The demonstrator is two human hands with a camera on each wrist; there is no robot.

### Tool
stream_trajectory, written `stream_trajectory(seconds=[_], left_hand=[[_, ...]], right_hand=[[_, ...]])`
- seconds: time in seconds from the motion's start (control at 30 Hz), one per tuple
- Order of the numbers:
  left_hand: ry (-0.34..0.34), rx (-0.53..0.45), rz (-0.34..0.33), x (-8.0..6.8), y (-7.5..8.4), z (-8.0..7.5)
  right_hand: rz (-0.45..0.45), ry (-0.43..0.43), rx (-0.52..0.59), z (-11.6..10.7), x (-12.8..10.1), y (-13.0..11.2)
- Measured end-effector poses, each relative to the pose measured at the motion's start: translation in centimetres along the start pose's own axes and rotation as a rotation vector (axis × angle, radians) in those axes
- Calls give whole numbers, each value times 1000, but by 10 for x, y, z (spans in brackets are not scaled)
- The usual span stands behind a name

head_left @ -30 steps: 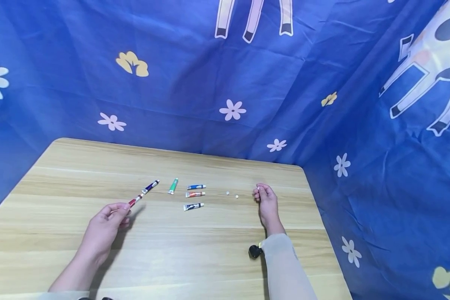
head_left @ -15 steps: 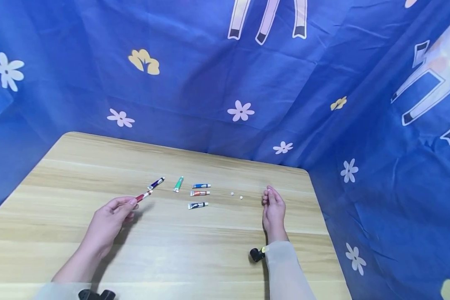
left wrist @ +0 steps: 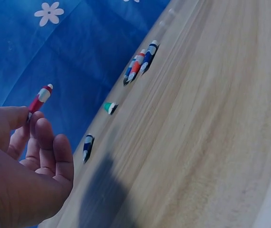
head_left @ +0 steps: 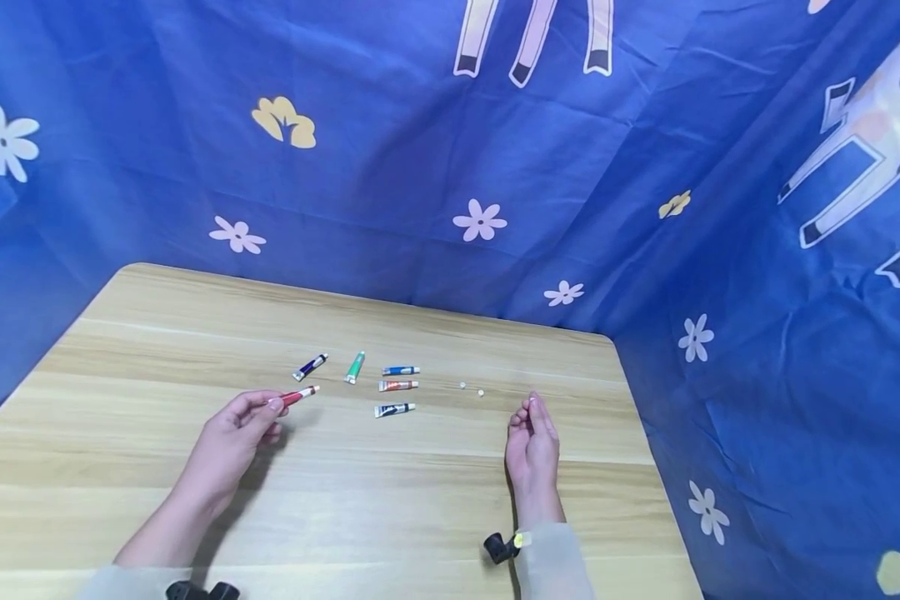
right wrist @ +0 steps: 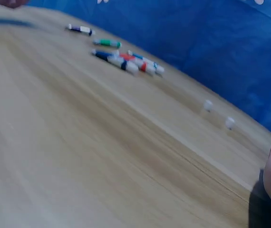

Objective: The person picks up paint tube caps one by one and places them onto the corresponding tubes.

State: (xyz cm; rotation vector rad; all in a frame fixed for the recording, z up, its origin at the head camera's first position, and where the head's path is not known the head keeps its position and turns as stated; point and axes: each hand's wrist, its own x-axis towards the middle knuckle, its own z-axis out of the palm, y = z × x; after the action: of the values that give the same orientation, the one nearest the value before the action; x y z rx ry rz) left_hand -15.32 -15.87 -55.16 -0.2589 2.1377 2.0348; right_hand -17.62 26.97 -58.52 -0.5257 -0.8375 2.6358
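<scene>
— Pinching a red paint tube (head_left: 297, 396), is it — the left hand (head_left: 234, 439)?

— Yes. Thumb and forefinger hold its lower end, and the white-capped tip points up and away, lifted off the wooden table (head_left: 157, 350). In the left wrist view the other fingers (left wrist: 54, 154) curl loosely beneath it.

— And the right hand (head_left: 532, 448)?

— It rests on its edge on the table, fingers nearly straight and close together, holding nothing that I can see.

— What lies between the two hands?

— Four more tubes, farther back on the table: a dark purple tube (head_left: 310, 367) just beyond the red one, a green tube (head_left: 356, 367) beside it, then a blue tube (head_left: 401, 371), an orange tube (head_left: 397, 385) and a black tube (head_left: 394, 410) stacked in a short column.

— Anything nearer the right hand?

— Two small white caps (head_left: 472, 388), lying side by side — just beyond its fingertips, not touching them.
</scene>
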Motion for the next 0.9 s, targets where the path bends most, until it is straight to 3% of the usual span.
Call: stream_trajectory(seconds=[0.23, 0.9], left_hand=[[-11, -10, 3, -2, 6, 8], [-48, -47, -55, -8, 5, 33]], right_hand=[[64, -1, 115, 3, -17, 5], [94, 13, 128, 14, -40, 12]])
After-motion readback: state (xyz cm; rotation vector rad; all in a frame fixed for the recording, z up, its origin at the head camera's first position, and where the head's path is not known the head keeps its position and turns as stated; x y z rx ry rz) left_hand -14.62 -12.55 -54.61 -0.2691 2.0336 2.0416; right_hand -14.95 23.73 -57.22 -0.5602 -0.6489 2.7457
